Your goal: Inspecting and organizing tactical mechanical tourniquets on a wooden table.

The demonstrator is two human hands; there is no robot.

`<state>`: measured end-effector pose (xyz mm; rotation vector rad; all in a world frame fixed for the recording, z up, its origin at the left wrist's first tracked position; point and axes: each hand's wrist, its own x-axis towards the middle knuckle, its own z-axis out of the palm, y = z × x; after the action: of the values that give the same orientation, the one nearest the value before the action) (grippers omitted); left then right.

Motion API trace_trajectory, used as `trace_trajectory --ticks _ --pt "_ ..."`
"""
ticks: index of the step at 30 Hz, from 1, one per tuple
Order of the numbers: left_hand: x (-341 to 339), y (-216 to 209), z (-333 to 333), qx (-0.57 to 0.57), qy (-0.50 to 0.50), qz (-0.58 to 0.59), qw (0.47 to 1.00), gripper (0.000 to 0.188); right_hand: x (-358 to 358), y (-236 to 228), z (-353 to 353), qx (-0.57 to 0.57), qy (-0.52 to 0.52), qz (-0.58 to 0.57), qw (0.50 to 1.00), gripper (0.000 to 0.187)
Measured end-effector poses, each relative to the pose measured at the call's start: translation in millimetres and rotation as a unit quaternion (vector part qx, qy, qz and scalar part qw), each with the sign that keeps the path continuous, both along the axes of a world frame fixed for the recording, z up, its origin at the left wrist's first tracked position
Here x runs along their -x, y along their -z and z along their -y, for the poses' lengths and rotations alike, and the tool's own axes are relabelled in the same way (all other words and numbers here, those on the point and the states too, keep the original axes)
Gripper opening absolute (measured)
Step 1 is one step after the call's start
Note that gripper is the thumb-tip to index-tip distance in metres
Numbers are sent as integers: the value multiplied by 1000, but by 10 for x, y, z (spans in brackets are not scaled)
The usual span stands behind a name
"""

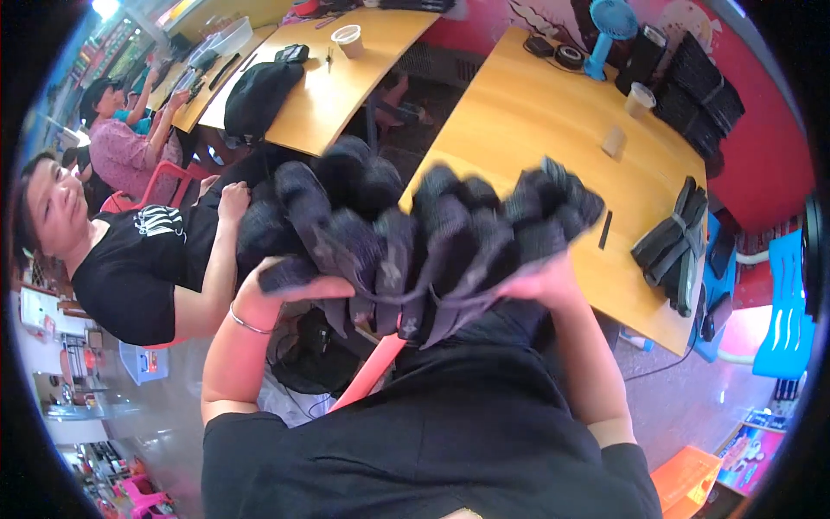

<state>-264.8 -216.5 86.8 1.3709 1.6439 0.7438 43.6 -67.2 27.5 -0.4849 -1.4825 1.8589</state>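
Bundle of black fabric pieces (415, 233) is held mid-frame, gripped by left hand (277, 290) and right hand (540, 281), fingers clamped underneath; sorting judged underway, firm grip needed.

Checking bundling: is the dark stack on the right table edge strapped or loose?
Strapped. The dark stack on the wooden table has a band crossing its middle, pinching the pieces together.

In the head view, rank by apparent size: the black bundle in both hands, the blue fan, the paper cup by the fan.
1. Big bundle of black fabric pieces, held by left hand and right hand; closeness to the camera inflates it.
2. Blue plastic desk fan.
3. Small pale paper cup.
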Motion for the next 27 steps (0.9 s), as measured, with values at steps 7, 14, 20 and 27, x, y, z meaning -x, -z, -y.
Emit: trace_trajectory --ticks 7,14,20,27 --pt "9 226 109 120 22 283 951 12 -733 223 213 -16 3 203 979 100" --pt "137 583 291 24 -209 272 939 5 -990 -110 283 -217 267 251 905 75" --pt "-203 131 97 -27 -185 332 925 18 -1077 -233 330 -69 238 156 956 74" --pt "417 -43 213 -45 84 -79 992 37 -1366 -589 51 -228 119 388 885 66"
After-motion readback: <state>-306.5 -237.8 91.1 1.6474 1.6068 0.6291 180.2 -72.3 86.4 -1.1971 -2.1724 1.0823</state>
